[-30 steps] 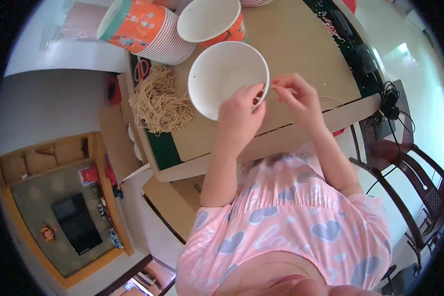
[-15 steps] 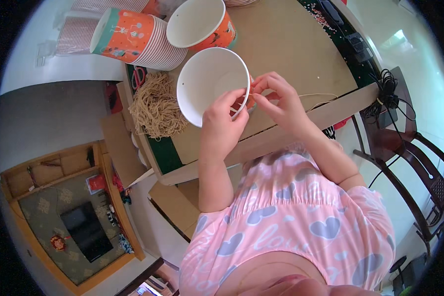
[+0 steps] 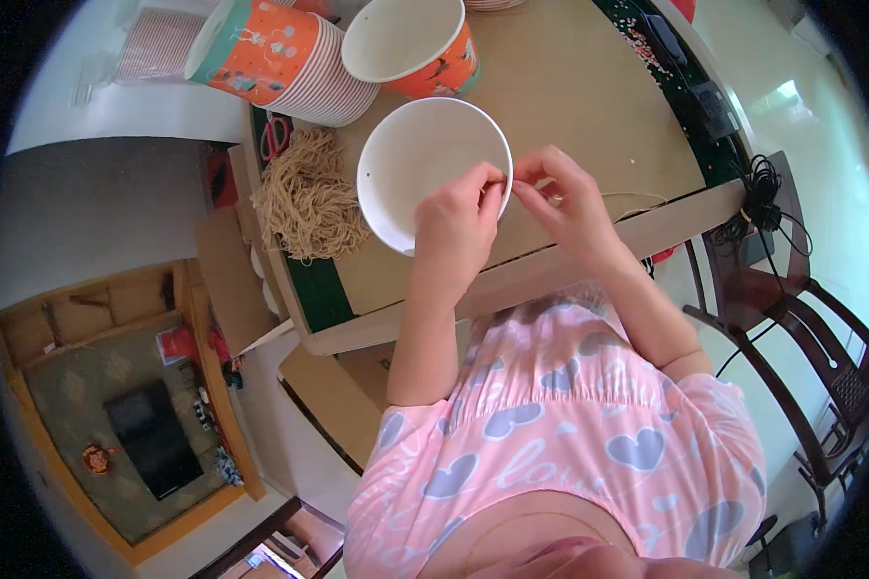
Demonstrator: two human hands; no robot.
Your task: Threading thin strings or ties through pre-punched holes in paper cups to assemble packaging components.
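Note:
A white-lined paper bucket (image 3: pixel 386 183) stands on the table in front of me, its open mouth toward me and a small hole in its far left wall. My left hand (image 3: pixel 454 217) reaches into it, finger and thumb pinched together against the inner wall near the right rim. Whatever lies in that pinch is hidden. Just outside the same rim, my right hand (image 3: pixel 572 203) is closed in a pinch on a thin beige string (image 3: pixel 637 196). From that hand the string trails right across the table. Left of the bucket lies a heap of cut beige strings (image 3: pixel 309 203).
Red-handled scissors (image 3: pixel 276 137) lie behind the string heap. A stack of orange-and-green paper buckets (image 3: pixel 270 58) rests on its side at the back left, beside a single upright orange bucket (image 3: pixel 406 43). Bundled black cable (image 3: pixel 761 198) hangs by a wooden chair (image 3: pixel 801 318) at right.
My left fingers have come off the rim's edge and now pinch against the inner wall. My right hand stays by the rim with the string. The whole view has shifted slightly.

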